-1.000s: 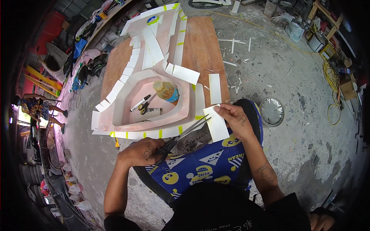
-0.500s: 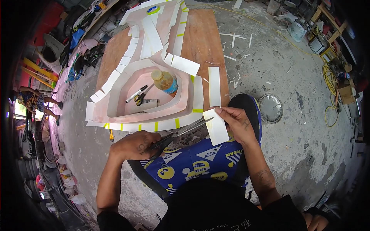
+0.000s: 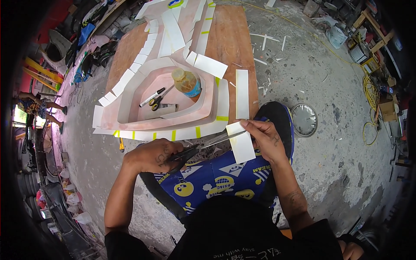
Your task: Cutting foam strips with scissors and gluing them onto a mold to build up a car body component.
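Observation:
My left hand (image 3: 152,156) is closed around the black handles of large scissors (image 3: 187,157). Their long blades reach right, across the upper part of a white card piece (image 3: 242,149). Thumb and fingers of my right hand (image 3: 266,138) pinch that piece by its upper right corner, above my blue patterned lap (image 3: 203,190). Just beyond it, a white card strip (image 3: 242,93) lies on the brown board (image 3: 227,39). Left of the strip sits a pinkish hollow form (image 3: 130,123) edged with white card and yellow tape tabs.
Inside the form are a bottle (image 3: 186,82), a marker (image 3: 152,97) and small yellow-and-black scissors (image 3: 155,102). A round metal lid (image 3: 304,120) lies on the floor at right, with white offcuts (image 3: 265,39) farther back. Another person (image 3: 37,106) is at far left.
The scissors' blades have moved slightly further across the card piece, toward my right fingers. The view has shifted a little. Both hands keep their holds.

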Tool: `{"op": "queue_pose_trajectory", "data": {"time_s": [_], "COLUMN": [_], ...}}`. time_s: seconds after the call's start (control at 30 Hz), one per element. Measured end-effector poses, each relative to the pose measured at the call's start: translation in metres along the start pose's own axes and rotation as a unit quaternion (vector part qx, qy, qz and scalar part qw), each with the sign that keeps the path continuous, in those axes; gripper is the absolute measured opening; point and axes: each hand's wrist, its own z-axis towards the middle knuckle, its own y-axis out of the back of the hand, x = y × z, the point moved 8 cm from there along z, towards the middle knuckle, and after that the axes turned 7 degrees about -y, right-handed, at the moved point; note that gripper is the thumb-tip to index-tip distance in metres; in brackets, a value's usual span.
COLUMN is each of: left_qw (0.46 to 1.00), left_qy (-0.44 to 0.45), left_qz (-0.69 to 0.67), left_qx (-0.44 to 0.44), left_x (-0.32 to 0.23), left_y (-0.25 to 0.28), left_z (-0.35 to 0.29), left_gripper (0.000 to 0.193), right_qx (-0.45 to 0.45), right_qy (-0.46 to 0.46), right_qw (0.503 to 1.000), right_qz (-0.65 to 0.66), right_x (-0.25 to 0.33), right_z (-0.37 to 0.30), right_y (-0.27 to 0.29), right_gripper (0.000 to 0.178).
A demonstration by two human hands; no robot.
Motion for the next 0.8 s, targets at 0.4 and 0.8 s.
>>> {"op": "queue_pose_trajectory", "data": {"time_s": [0.4, 0.8], "left_qw": [1.000, 1.000], "left_qy": [0.008, -0.010], "left_qz": [-0.012, -0.019], "left_qx": [0.015, 0.017], "left_x": [0.008, 0.010], "left_y": [-0.002, -0.002], "left_z": [-0.003, -0.002], "left_gripper": [0.026, 0.026], "right_qx": [-0.011, 0.026], "right_qy": [-0.038, -0.068], "right_qw": [0.999, 0.997], "right_qz": [0.026, 0.036], "right_x": [-0.019, -0.025], "right_z": [0.010, 0.014], "right_y": [0.000, -0.005], "right_gripper": [0.035, 0.033]}}
